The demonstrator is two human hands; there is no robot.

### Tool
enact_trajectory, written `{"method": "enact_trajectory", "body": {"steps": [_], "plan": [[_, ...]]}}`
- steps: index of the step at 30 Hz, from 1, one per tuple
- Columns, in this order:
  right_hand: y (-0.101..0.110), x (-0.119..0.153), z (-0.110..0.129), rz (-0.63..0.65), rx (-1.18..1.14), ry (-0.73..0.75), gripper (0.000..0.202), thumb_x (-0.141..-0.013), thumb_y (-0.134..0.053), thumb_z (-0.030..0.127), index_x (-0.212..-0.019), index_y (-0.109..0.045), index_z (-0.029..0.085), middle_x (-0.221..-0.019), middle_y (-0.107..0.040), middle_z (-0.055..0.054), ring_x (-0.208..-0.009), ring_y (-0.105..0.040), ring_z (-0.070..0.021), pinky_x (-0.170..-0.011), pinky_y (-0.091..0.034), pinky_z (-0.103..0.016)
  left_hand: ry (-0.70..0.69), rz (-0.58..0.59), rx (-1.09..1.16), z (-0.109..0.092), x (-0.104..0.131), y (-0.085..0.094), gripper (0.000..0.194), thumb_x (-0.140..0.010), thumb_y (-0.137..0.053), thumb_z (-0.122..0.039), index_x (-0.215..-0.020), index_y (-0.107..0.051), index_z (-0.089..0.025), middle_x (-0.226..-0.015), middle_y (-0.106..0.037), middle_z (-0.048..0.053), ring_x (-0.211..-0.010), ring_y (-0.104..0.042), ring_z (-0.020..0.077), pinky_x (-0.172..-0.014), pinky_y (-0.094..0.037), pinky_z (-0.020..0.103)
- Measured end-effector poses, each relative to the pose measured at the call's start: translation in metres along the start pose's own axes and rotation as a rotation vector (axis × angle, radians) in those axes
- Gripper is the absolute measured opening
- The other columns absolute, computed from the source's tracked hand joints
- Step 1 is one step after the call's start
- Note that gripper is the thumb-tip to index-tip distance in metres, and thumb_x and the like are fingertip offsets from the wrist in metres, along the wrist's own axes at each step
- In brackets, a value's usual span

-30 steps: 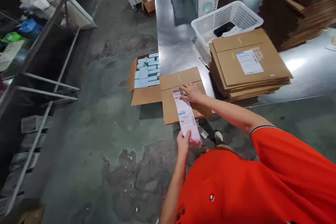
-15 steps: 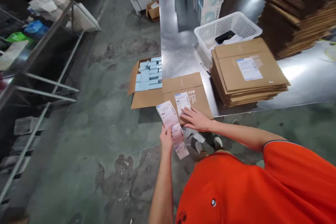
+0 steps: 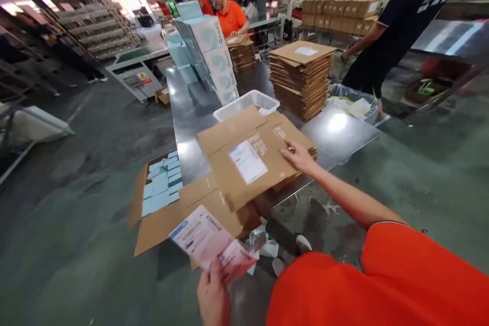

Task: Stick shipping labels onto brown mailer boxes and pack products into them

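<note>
A strip of printed shipping labels (image 3: 208,237) is pinched in my left hand (image 3: 214,293), held low in front of the table. My right hand (image 3: 300,157) has its fingers curled at the right edge of a flattened cardboard box (image 3: 225,168), which bears a white label (image 3: 248,161). That box lies askew, partly over a short stack of flattened boxes (image 3: 296,130) and partly over another flat box (image 3: 206,194) on the near left. Its lower edge is blurred. The grip of my right fingertips is partly hidden.
An open carton of light-blue boxes (image 3: 162,181) stands left of the metal table (image 3: 351,132). Behind the flat boxes are a white basket (image 3: 248,103), piled printed boxes (image 3: 214,56) and a tall cardboard stack (image 3: 301,76). Two people (image 3: 229,15) (image 3: 405,25) stand beyond.
My view has tilted up. My right hand has left the label on the near-left box and moved right, with the labelled box now toward the stack. My left hand still holds the labels.
</note>
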State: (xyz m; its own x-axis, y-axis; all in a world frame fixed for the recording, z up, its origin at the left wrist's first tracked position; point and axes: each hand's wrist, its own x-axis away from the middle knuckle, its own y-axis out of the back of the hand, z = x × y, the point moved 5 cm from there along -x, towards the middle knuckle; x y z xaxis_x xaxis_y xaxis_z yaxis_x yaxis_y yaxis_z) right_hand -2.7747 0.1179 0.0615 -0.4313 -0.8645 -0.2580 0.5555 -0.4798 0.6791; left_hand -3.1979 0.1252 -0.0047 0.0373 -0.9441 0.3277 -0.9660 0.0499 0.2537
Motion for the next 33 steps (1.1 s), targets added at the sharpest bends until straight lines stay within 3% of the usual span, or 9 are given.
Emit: {"method": "enact_trajectory", "body": {"steps": [3,6,8,11,15,18,21,30,33], "plan": [[0.044,-0.029,-0.051,0.028,0.066,-0.164,0.039,-0.092,-0.053,0.026,-0.127,-0.061,0.01,-0.12,-0.065,-0.017,-0.109,-0.061,-0.0305,-0.094,-0.051,-0.047,0.184,0.112,0.121,0.011,0.014,-0.025,0.056,-0.051,-0.081,-0.067,-0.078,-0.073,-0.019,-0.072,-0.073,0.005,-0.062,-0.066,0.0215,-0.052,-0.052,0.03],[0.054,-0.042,-0.053,0.035,0.266,-0.169,0.055,-0.082,-0.067,0.031,-0.129,-0.057,0.005,-0.129,-0.058,-0.024,-0.115,-0.055,-0.0364,-0.096,-0.046,-0.051,0.245,0.246,0.154,0.012,0.028,-0.058,0.056,-0.051,-0.082,-0.065,-0.078,-0.073,-0.017,-0.065,-0.069,0.003,-0.055,-0.062,0.0169,-0.049,-0.048,0.026],[0.026,-0.034,-0.014,0.079,0.195,0.037,0.067,-0.081,-0.069,0.038,-0.138,-0.05,0.008,-0.138,-0.05,-0.023,-0.123,-0.049,-0.0353,-0.099,-0.044,-0.049,0.222,0.272,0.128,0.01,0.037,-0.071,0.054,-0.055,-0.081,-0.064,-0.076,-0.072,-0.015,-0.06,-0.064,0.001,-0.052,-0.057,0.0131,-0.047,-0.043,0.023],[-0.05,0.007,0.065,0.535,-0.216,0.366,0.062,-0.08,-0.069,0.045,-0.133,-0.053,0.017,-0.128,-0.057,-0.013,-0.111,-0.055,-0.0242,-0.088,-0.048,-0.034,0.154,0.267,0.111,0.009,0.047,-0.075,0.052,-0.061,-0.078,-0.063,-0.071,-0.069,-0.013,-0.059,-0.059,0.0,-0.051,-0.05,0.01,-0.047,-0.039,0.021],[-0.125,0.062,0.118,0.919,-0.478,0.31,0.029,-0.085,-0.062,0.044,-0.087,-0.062,0.014,-0.077,-0.06,0.0,-0.07,-0.052,-0.013,-0.063,-0.039,-0.023,0.127,0.268,0.218,0.002,0.051,-0.059,0.051,-0.064,-0.081,-0.051,-0.098,-0.071,-0.016,-0.088,-0.071,0.007,-0.079,-0.064,0.019,-0.069,-0.05,0.027],[-0.153,0.083,0.127,0.903,-0.538,0.245,0.03,-0.089,-0.056,0.042,-0.076,-0.058,0.015,-0.065,-0.053,0.003,-0.063,-0.046,-0.0108,-0.059,-0.033,-0.022,0.002,0.177,0.324,-0.02,0.04,-0.042,0.056,-0.063,-0.083,-0.039,-0.113,-0.066,-0.021,-0.111,-0.069,0.009,-0.101,-0.063,0.0217,-0.085,-0.049,0.029],[-0.17,0.093,0.133,0.81,-0.509,0.303,0.028,-0.091,-0.054,0.04,-0.081,-0.061,0.015,-0.07,-0.056,0.001,-0.065,-0.048,-0.0117,-0.061,-0.033,-0.023,-0.019,0.004,0.273,-0.026,0.018,-0.029,0.033,-0.063,-0.081,-0.041,-0.078,-0.065,-0.016,-0.075,-0.064,0.001,-0.069,-0.058,0.013,-0.066,-0.045,0.023],[-0.235,0.03,0.134,0.462,-0.366,0.244,0.025,-0.092,-0.053,0.033,-0.075,-0.064,0.017,-0.079,-0.062,-0.005,-0.078,-0.054,-0.0166,-0.074,-0.041,-0.029,0.226,-0.084,0.248,0.055,-0.009,-0.002,0.044,-0.052,-0.08,-0.052,-0.062,-0.055,-0.016,-0.055,-0.052,-0.005,-0.05,-0.044,0.0087,-0.05,-0.035,0.021],[-0.247,0.037,0.15,0.705,-0.385,0.321,0.022,-0.088,-0.06,0.035,-0.09,-0.069,0.016,-0.089,-0.067,-0.006,-0.08,-0.058,-0.0167,-0.073,-0.043,-0.028,0.235,-0.071,0.27,0.062,-0.001,0.011,0.042,-0.055,-0.078,-0.052,-0.067,-0.062,-0.015,-0.06,-0.057,-0.002,-0.055,-0.049,0.0109,-0.054,-0.039,0.023]]}}
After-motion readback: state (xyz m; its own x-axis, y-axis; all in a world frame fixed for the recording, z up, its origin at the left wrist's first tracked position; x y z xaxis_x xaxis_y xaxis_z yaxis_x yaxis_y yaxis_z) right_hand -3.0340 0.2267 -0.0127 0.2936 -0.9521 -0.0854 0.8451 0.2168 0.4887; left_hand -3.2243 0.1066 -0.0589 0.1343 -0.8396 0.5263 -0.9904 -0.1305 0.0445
